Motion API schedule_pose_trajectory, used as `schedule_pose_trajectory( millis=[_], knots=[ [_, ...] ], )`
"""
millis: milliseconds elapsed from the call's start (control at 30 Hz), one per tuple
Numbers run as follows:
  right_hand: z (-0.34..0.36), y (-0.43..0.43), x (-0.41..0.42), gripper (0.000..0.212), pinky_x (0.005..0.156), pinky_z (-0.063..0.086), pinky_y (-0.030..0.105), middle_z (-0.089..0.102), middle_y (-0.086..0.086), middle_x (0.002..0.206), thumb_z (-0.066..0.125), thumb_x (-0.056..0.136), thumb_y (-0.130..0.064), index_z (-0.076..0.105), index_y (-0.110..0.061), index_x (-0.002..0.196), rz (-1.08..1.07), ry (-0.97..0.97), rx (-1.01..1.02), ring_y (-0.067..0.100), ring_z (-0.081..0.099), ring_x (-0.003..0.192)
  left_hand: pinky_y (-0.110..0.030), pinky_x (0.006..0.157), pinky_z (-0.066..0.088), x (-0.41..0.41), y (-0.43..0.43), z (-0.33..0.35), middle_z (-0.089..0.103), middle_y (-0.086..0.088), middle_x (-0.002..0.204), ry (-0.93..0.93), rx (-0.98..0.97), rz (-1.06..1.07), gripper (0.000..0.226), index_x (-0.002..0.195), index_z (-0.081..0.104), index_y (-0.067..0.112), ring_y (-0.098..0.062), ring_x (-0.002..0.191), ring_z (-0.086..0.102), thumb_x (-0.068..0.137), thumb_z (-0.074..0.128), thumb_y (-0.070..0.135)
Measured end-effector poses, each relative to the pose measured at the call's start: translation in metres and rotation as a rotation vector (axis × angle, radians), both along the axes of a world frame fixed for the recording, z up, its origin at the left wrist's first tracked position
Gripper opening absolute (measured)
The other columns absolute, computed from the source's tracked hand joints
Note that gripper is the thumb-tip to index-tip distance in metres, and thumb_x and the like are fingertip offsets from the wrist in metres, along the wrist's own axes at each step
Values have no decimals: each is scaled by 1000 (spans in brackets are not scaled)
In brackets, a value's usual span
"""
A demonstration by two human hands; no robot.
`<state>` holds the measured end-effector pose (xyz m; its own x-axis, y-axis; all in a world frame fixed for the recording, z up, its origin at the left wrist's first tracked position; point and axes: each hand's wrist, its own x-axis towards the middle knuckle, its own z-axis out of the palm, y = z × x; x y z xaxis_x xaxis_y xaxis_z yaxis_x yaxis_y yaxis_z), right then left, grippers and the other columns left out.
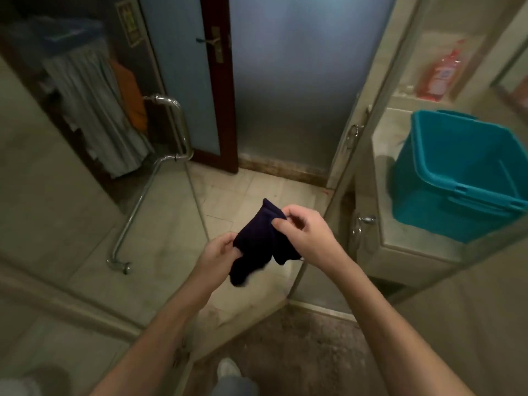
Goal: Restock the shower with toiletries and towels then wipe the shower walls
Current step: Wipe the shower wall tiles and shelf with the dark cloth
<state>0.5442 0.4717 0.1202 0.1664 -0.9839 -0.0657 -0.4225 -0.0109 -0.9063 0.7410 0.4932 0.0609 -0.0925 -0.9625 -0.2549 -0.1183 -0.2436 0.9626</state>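
Seen from above, a person stands at a shower doorway and holds a small dark cloth (257, 241) in front of them, over the pale tiled floor (245, 192) in the middle of the view. The left hand (221, 252) pinches the cloth's lower left edge. The right hand (303, 232) pinches its upper right edge between thumb and curled fingers, so both hands grip the cloth and it hangs bunched between them. This looks like preparation for the wiping step, with the cloth being opened out or folded into a pad. The next move probably calls for flattening it over one palm and turning to a wall or glass panel. To the left, a glass shower door (85, 224) carries a long chrome handle (171, 132). On the far side stands a frosted door (285, 81) in a dark wooden frame, with a metal lever handle (211, 41). To the right, apparently beyond another glass panel, a teal plastic bin (457, 178) sits on a pale stone ledge (400, 247). A red bottle (440, 75) stands on a higher shelf further back. Near the bottom edge are a brownish mat (300, 352) and the toe of a light shoe (228, 370). The light is dim and the far left is too blurred to make out.
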Motion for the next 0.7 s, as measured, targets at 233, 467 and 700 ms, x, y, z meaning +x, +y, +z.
schedule_pose_trajectory(
  millis=[233, 467, 700],
  knots=[
    [15, -108, 44, 20, 77, 50, 39, 67, 8, 85, 50, 97, -19, 66, -9, 91, -126, -163, 30, 21, 64, 82, -31, 82, 58, 39, -108, 32, 76, -4, 97, 61, -59, 73, 15, 105, 72, 13, -18, 93, 73, 95, 60, 12],
    [20, -203, 55, 18, 78, 56, 38, 70, -1, 90, 51, 101, -23, 67, -18, 95, -206, -21, -98, 16, 68, 86, -41, 86, 60, 41, -198, 45, 76, -2, 95, -16, -205, 47, 11, 101, 71, 17, -17, 92, 73, 97, 64, 25],
    [-2, -309, 47, 19, 77, 60, 44, 68, -4, 88, 49, 102, -36, 63, -25, 96, -219, 143, -134, 15, 67, 83, -48, 76, 57, 37, -304, 29, 72, -9, 91, -129, -175, 53, 24, 96, 67, 16, -25, 85, 72, 102, 53, 35]
  ],
)
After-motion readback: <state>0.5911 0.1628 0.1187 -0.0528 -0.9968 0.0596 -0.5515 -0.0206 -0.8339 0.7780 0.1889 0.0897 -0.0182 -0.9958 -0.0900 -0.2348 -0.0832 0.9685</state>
